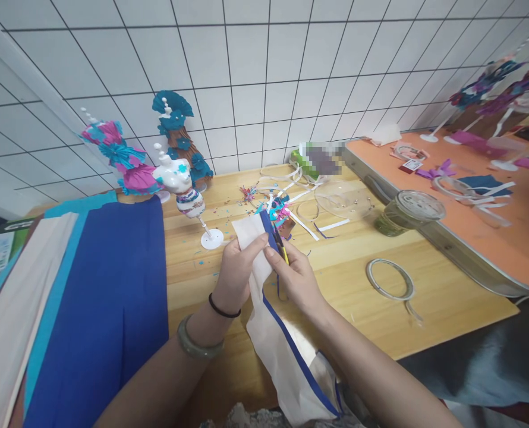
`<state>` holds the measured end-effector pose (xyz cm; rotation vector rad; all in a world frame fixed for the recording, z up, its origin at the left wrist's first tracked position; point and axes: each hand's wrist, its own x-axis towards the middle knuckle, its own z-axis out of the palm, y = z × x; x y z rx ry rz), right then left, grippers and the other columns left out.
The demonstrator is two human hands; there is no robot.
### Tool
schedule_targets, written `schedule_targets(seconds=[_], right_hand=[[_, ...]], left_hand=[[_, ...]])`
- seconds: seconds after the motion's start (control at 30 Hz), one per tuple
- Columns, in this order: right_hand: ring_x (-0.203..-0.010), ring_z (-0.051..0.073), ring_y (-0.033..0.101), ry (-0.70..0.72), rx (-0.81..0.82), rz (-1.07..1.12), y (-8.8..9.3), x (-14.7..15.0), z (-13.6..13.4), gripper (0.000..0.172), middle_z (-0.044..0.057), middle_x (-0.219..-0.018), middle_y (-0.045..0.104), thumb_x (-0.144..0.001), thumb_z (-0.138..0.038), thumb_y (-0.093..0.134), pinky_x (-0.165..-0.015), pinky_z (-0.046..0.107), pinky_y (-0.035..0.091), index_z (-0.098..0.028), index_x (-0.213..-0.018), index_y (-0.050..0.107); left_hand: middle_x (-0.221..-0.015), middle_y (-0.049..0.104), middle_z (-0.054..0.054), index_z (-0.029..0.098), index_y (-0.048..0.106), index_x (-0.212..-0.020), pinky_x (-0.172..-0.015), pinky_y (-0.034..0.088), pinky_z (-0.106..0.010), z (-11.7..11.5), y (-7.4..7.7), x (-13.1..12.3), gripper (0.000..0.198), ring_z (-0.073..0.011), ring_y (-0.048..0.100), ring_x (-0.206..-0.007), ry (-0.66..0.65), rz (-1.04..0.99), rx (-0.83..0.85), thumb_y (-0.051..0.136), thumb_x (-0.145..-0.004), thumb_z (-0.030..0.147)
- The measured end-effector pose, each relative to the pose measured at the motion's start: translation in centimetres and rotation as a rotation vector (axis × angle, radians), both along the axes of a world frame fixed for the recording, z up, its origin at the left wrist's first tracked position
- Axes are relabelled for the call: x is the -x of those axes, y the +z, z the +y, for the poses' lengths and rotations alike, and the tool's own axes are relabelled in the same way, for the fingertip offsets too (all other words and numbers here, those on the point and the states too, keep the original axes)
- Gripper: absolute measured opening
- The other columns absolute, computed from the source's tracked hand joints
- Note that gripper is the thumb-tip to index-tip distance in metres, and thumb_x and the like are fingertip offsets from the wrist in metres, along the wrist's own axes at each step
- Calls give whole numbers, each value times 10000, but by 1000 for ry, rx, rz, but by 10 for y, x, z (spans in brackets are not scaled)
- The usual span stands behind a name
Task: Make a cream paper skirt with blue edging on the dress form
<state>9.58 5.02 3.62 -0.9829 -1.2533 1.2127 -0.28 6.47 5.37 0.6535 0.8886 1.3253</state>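
My left hand [238, 270] pinches the top of a long white paper strip [276, 345] with a dark blue edge, thumb and fingers closed on it. My right hand [291, 273] is closed too, gripping the same strip beside a thin yellow-and-black tool [283, 248] that sticks up between its fingers; I cannot make out what the tool is. The strip hangs down from both hands towards my lap. Just beyond my hands stands a small white mannequin figure [188, 196] on a round base [211, 239].
Dark blue, light blue and white paper sheets [104, 297] cover the wooden table [358, 309] at left. Two paper-dressed figures [175, 137] stand by the tiled wall. Scraps [273, 202], a tape ring [390, 278], a lidded jar [407, 213] and an orange-topped table [505, 238] lie right.
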Motion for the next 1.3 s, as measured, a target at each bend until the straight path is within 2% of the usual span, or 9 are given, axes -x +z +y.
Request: schedule_targets(seconds=[0.17,0.4,0.6,0.7,0.8,0.87,1.0,1.13,1.3], right_hand=[[-803,170,543,-9,33,-61,-2,-1,-1,237,6,-839,618,-817,-402,572,-721,266,424,-185,-899,623],[-596,112,387,53,90,-81,-7,-4,-2,280,-40,-632,428,-791,-441,592,-582,233,340,-189,-703,508],[-658,124,436,126,98,-47,-7,-5,-1,246,-27,-701,493,-796,-430,593,-646,239,370,-186,-809,575],[-636,117,435,112,105,-50,-7,-5,-2,242,-27,-689,499,-795,-425,601,-618,234,372,-184,-805,590],[-583,105,416,74,138,-51,-8,-5,-2,253,-30,-648,487,-768,-426,634,-563,229,359,-176,-770,596],[-577,106,430,28,180,-31,-9,-6,-1,281,-27,-659,505,-735,-433,666,-548,230,361,-172,-823,613],[-655,135,522,-5,229,-39,-9,-11,3,380,-8,-728,580,-698,-443,699,-618,253,418,-168,-953,636],[-757,174,582,157,226,-169,-10,-26,4,311,11,-774,644,-732,-454,665,-726,296,447,-173,-864,684],[-936,246,605,298,321,-291,-14,-61,0,388,75,-979,702,-731,-468,666,-875,400,426,-175,-981,715]], left_hand=[[-938,725,-82,124,685,-951,-776,517,-324,3,2,4,288,-225,672,-857,3,-5,-10,725,-686,228],[-808,728,-47,135,698,-831,-707,523,-305,8,5,14,190,-199,675,-740,-27,10,-42,740,-674,234],[-718,701,-28,134,686,-752,-622,493,-261,11,7,23,130,-151,636,-642,-150,60,-48,728,-695,243],[-667,679,-10,139,666,-699,-602,474,-248,12,8,25,119,-129,610,-595,-147,74,-26,739,-681,232],[-690,679,-18,142,664,-711,-638,475,-268,13,7,25,116,-144,618,-626,-141,83,-44,720,-702,244],[-712,682,-29,140,666,-717,-666,473,-284,14,6,25,122,-157,625,-653,-141,87,-57,713,-708,251],[-753,691,-44,139,679,-751,-712,472,-300,16,2,26,131,-172,636,-696,-144,40,-42,718,-700,254],[-775,696,-49,134,678,-776,-719,476,-299,19,3,29,125,-168,640,-699,-137,-5,-5,700,-718,243],[-769,699,-55,122,677,-816,-704,485,-311,22,6,33,192,-180,645,-697,-88,1,14,735,-677,241]])
